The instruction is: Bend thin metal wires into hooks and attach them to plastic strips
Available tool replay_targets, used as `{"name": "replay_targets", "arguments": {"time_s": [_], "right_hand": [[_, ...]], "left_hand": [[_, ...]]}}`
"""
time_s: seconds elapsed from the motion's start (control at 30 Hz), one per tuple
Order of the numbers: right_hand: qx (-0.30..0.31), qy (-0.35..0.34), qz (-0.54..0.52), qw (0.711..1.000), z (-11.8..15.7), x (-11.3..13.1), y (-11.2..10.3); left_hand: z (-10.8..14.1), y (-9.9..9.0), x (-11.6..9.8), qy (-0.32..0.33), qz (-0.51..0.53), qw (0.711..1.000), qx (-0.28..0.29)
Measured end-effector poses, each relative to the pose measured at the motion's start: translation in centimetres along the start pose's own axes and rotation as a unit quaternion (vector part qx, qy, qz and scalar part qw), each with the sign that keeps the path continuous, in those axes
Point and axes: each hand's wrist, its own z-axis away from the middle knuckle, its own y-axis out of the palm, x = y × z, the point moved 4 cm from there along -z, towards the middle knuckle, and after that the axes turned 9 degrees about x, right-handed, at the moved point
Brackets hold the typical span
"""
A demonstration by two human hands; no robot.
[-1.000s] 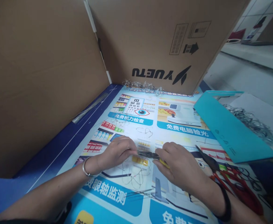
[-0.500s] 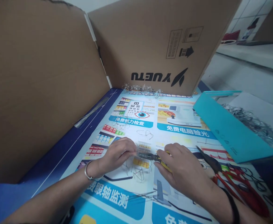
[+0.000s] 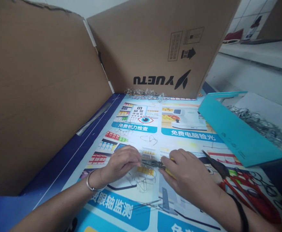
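Observation:
In my right hand (image 3: 188,172) is a pair of needle-nose pliers (image 3: 153,163) with yellow handles, its dark jaws pointing left. My left hand (image 3: 123,162) is closed in a pinch at the jaw tips, on a thin wire that barely shows between the fingers. Bent wire pieces (image 3: 143,184) lie on the printed sheet just below the pliers. Farther up the sheet is another curved wire piece (image 3: 151,139). Several straight wires (image 3: 147,204) lie nearer to me.
A teal box (image 3: 237,138) at right holds a heap of wire pieces (image 3: 259,124). Red-handled scissors (image 3: 228,178) lie beside my right forearm. Cardboard panels (image 3: 141,48) stand behind and left, with a clear-looking pile (image 3: 143,92) at their foot. Straight strips (image 3: 92,120) lie at left.
The view has shifted slightly. Both hands stay together at the pliers' tips, and the pliers' jaws have turned a little.

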Motion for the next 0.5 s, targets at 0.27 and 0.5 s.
{"name": "replay_targets", "arguments": {"time_s": [0.27, 0.5], "right_hand": [[-0.005, -0.011, 0.007, 1.0, 0.02, -0.05, 0.41], [0.001, -0.015, 0.004, 1.0, -0.05, -0.05, 0.41]], "left_hand": [[0.23, 0.13, 0.08, -0.006, -0.002, 1.0, 0.005], [0.56, 0.36, 0.22, -0.003, 0.0, 1.0, 0.02]]}}
